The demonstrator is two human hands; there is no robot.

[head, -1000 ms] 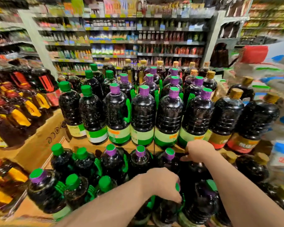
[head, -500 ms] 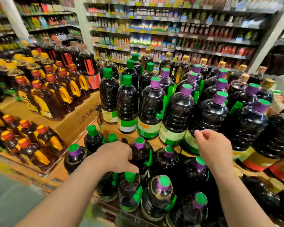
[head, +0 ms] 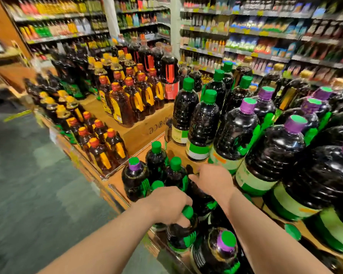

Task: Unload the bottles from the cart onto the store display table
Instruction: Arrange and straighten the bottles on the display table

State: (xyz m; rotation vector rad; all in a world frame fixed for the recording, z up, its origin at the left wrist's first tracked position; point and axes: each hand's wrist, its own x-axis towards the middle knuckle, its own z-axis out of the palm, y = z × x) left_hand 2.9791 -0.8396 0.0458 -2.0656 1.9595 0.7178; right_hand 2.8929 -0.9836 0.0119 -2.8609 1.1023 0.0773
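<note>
Gripping the neck of a dark bottle point(head: 181, 232) just under its green cap, my left hand point(head: 167, 204) has its fingers point(head: 179, 221) curled round it, and the bottle stands upright at the near edge of the tabletop point(head: 115, 184). My right hand point(head: 214, 179) lies just past the left, knuckles up, fingers bent down among the bottles; they are hidden under the hand, so I cannot tell whether they hold anything. Just left of and beyond my left fingers stands a small cluster of dark bottles: one with a purple collar and green top point(head: 134, 177), and two green-capped ones point(head: 156, 159) behind it. Below my right forearm, close to me, a bigger purple-collared bottle point(head: 216, 252) stands beside the one I grip. Beyond my right fingers, on a raised step, rows of tall dark bottles with green caps point(head: 202, 125) and purple-collared ones point(head: 238, 131) stand upright with green handles. Further left of my left fingers, amber bottles with orange caps point(head: 105, 153) fill a cardboard tray, more sit on a brown box point(head: 147, 129), and store shelves point(head: 265, 36) run behind.
</note>
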